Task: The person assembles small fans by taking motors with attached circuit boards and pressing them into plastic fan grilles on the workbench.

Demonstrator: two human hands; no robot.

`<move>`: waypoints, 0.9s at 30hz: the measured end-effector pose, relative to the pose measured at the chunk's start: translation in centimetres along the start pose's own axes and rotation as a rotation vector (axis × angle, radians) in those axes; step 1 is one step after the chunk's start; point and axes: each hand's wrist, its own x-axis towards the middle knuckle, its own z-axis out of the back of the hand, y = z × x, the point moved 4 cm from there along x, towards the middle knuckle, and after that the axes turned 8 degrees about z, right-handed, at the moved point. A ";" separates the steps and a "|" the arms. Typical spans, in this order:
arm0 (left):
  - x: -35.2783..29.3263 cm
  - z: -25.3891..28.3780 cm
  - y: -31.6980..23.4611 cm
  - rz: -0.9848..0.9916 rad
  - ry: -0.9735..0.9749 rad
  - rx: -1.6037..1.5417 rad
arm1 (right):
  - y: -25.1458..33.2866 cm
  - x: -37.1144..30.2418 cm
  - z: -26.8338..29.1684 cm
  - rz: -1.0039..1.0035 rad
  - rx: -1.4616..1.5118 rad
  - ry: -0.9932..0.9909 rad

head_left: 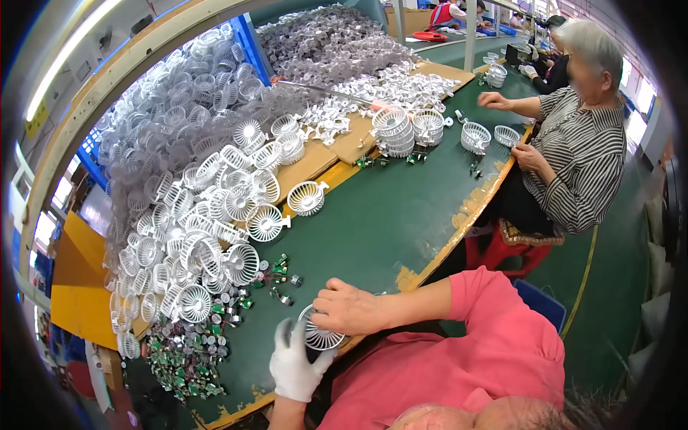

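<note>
Close to the table's front edge is a round white slatted fan cover (324, 338), its open side partly hidden by my fingers. My left hand (295, 367), in a white glove, grips its rim from the left, thumb at the near side. Over the cover's upper part is my bare right hand (350, 308), fingers bent and pressed together; whatever they pinch is hidden. Left of my hands lie small motors with green circuit boards (285, 276), several loose ones near a big heap of the same parts (190, 355).
A large pile of white fan covers (215, 208) fills the table's left side. Farther back lie small white parts (401, 89) on cardboard and stacked covers (393, 131). A co-worker in a striped shirt (584, 158) sits at the right edge, handling covers. A blue chair (541, 301) stands behind me.
</note>
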 end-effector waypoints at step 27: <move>-0.3 -1.6 3.6 -0.119 0.021 -0.057 | -0.2 1.1 -3.7 0.185 0.067 0.558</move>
